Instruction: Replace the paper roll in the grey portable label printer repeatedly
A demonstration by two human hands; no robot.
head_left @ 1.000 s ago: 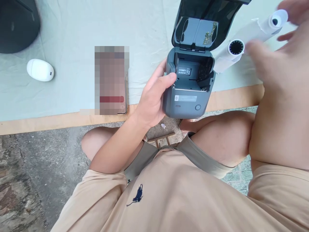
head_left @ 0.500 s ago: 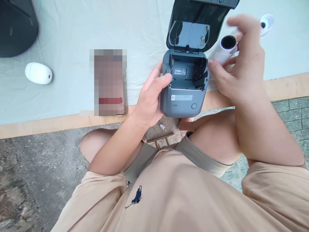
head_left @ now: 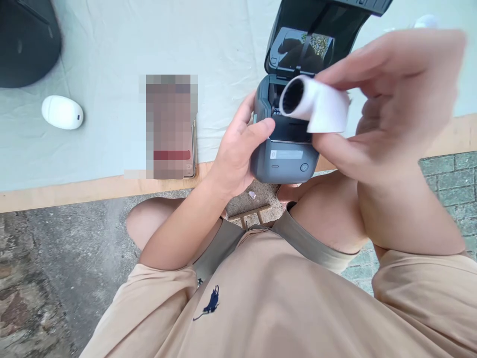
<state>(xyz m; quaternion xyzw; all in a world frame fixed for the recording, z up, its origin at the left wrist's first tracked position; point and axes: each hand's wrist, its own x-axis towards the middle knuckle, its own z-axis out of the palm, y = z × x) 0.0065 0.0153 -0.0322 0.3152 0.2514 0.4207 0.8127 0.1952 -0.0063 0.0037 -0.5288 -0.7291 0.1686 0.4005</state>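
Observation:
My left hand (head_left: 238, 154) grips the left side of a small dark grey printer (head_left: 285, 161) at the table's front edge. Its lid (head_left: 316, 35) stands open, tilted back. My right hand (head_left: 383, 104) holds a white paper roll (head_left: 316, 107) with a dark hollow core just above the printer's open compartment. The roll and my fingers hide most of the compartment. A second white roll (head_left: 425, 21) peeks out behind my right hand, mostly hidden.
A pale green cloth (head_left: 112, 64) covers the table, whose wooden edge (head_left: 74, 189) runs along the front. On it lie a phone (head_left: 171, 127), a white oval device (head_left: 62, 112) and a black object (head_left: 26, 42) at far left. Paved ground lies below my knees.
My right hand reached to the rolls at right, picked one up and brought it left over the open printer. My left hand stayed on the printer.

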